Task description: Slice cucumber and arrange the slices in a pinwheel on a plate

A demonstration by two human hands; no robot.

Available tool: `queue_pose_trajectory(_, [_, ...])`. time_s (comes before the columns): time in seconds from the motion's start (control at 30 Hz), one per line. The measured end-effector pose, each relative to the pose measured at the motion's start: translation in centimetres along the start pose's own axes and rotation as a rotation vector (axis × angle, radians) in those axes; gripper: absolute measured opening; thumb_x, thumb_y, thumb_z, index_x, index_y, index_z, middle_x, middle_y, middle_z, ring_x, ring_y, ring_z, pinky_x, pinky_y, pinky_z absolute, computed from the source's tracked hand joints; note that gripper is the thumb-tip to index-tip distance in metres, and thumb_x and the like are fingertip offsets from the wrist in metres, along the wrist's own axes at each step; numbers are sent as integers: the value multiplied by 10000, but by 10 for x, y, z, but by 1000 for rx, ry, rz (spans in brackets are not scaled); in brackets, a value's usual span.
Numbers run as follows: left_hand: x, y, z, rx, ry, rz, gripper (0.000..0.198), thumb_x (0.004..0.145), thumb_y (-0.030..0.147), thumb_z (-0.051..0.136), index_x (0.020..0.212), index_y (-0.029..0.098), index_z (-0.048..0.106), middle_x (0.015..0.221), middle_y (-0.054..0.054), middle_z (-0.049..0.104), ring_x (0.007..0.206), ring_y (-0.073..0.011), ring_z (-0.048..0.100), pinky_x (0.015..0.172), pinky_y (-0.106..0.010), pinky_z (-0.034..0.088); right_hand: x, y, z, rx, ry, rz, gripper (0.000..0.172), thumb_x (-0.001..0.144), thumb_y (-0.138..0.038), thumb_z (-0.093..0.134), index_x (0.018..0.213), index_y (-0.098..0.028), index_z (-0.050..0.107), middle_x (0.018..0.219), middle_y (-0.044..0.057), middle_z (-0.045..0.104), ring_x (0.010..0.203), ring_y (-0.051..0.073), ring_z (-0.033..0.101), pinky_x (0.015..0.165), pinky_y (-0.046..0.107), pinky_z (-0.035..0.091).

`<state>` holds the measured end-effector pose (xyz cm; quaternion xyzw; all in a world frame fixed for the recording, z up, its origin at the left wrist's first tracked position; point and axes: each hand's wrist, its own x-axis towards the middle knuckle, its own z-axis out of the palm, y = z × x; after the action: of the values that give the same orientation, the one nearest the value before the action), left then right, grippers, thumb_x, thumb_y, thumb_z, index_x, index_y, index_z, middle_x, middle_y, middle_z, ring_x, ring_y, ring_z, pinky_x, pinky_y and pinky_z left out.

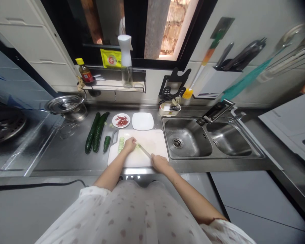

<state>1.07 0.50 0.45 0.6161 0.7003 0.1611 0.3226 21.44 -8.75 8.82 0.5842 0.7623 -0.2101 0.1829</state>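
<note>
On a white cutting board [152,139], my right hand [160,163] is closed round the handle of a kitchen knife [144,151]. Its blade points up and left, with the tip end at a pale green cucumber slice [138,146]. My left hand [129,145] is closed, fingertips pinched together at that slice's left edge; the fingers hide part of what they grip. Left of this hand, a row of overlapping cucumber slices [121,144] lies on the board. Beside the board on the counter rests a short cut cucumber piece [106,144].
Two whole cucumbers [98,132] lie further left, near a lidded steel pot [68,106]. Behind the board stand a plate of chopped red bits [121,120] and a white square plate [142,121]. A double sink [188,139] adjoins on the right.
</note>
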Motion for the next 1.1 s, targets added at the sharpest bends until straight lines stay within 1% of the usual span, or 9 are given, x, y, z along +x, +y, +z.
queue_pose_trajectory(0.17, [0, 1, 0, -2, 1, -10, 218, 778, 101, 555, 963, 167, 650, 955, -64, 695, 902, -166, 623, 831, -241, 447, 3, -2, 1, -11, 2, -16, 286, 928, -196, 343, 1145, -158, 525, 980, 152, 683, 919, 245, 661, 729, 317, 455])
queue_pose_trajectory(0.3, [0, 1, 0, 1, 4, -17, 202, 781, 108, 568, 954, 172, 650, 950, -65, 696, 901, -170, 625, 834, -243, 445, 6, -2, 3, -19, 32, -27, 290, 932, -187, 332, 1144, -154, 527, 968, 150, 684, 926, 249, 659, 736, 323, 455])
queue_pose_trajectory(0.6, [-1, 1, -1, 9, 3, 1, 217, 782, 99, 551, 965, 167, 647, 960, -67, 695, 903, -169, 626, 828, -240, 443, 9, -2, 7, -18, 34, -19, 308, 919, -171, 335, 1160, -150, 526, 961, 157, 686, 912, 250, 662, 719, 327, 458])
queue_pose_trajectory(0.97, [1, -2, 1, -4, 0, -3, 246, 755, 73, 567, 964, 172, 648, 925, -52, 696, 880, -159, 627, 837, -236, 439, -3, 2, 4, -8, -20, 16, 284, 931, -218, 341, 1131, -158, 534, 998, 156, 683, 921, 259, 664, 713, 330, 461])
queue_pose_trajectory(1.1, [2, -2, 2, -6, 5, -12, 236, 763, 84, 561, 963, 176, 648, 939, -59, 696, 893, -165, 626, 839, -240, 441, -4, 2, 2, 1, -40, 24, 286, 936, -219, 335, 1138, -166, 531, 1010, 158, 679, 918, 249, 662, 719, 328, 459])
